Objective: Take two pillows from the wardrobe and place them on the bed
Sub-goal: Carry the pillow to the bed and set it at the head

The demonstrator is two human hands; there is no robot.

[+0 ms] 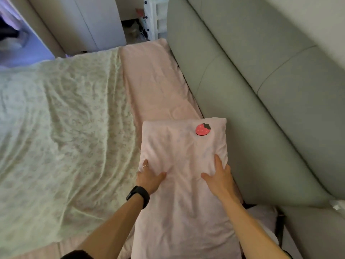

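Observation:
A pale pink pillow (183, 146) with a red strawberry patch (203, 129) lies on the pink sheet of the bed (156, 86), close to the grey padded headboard (252, 101). My left hand (149, 177) grips the pillow's left edge, thumb on top and fingers curled round the side. My right hand (219, 176) holds the right side, fingers wrapped over the edge by the headboard. A black band sits on my left wrist. Only one pillow shows.
A pale floral quilt (56, 128) covers the bed's left half. White wardrobe doors (87, 21) stand beyond the far end of the bed, with a white drawer unit (155, 17) and clutter beside them. A dark object (261, 215) lies low by the headboard at right.

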